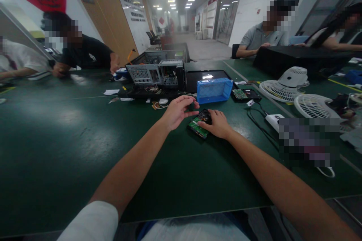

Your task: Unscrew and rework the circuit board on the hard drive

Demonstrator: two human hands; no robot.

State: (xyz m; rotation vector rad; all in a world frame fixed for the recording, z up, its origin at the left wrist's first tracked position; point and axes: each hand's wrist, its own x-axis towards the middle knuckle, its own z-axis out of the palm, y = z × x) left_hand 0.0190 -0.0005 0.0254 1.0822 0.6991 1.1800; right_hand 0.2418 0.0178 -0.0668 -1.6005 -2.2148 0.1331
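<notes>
A small hard drive with a green circuit board (198, 127) lies on the dark green table (85, 139) in front of me. My right hand (216, 123) rests on its right side, fingers curled over the black part, holding it down. My left hand (178, 110) hovers just left of and above the drive, fingers bent in a loose pinch; whether anything small sits between them is hidden.
A blue plastic bin (214, 90) stands just behind the hands. An open computer case (158, 73) and loose cables lie further back. Another circuit board (244, 94), black cables and two white fans (284, 85) are at the right. Other people sit around the table.
</notes>
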